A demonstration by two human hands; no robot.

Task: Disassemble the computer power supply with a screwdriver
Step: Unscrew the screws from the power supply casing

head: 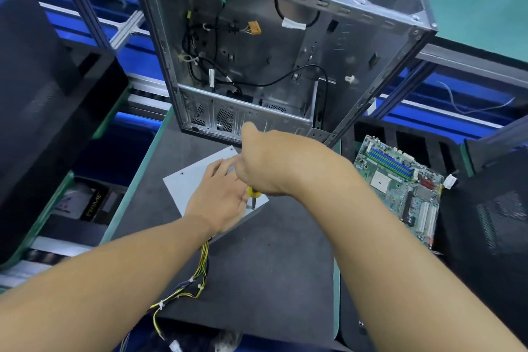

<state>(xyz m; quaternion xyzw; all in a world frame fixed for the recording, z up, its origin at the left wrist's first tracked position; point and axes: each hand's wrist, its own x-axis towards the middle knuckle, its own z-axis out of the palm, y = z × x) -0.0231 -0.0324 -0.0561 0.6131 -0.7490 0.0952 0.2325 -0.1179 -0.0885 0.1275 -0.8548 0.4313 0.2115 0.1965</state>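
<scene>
Here, the power supply (188,183) lies flat on the dark mat (271,266), just in front of the open computer case (257,51), and its yellow-and-black wire bundle (197,280) trails toward me. My left hand (220,197) presses on the grey cover with its fingers laid flat. I judge it should bear down hard so the box cannot twist. The screwdriver (253,193) stands near the cover's right edge, with my right hand (265,163) clamped around its yellow handle. I'd hold it square and push while turning. My hands hide the tip and the screw. A motherboard (400,180) lies to the right.
</scene>
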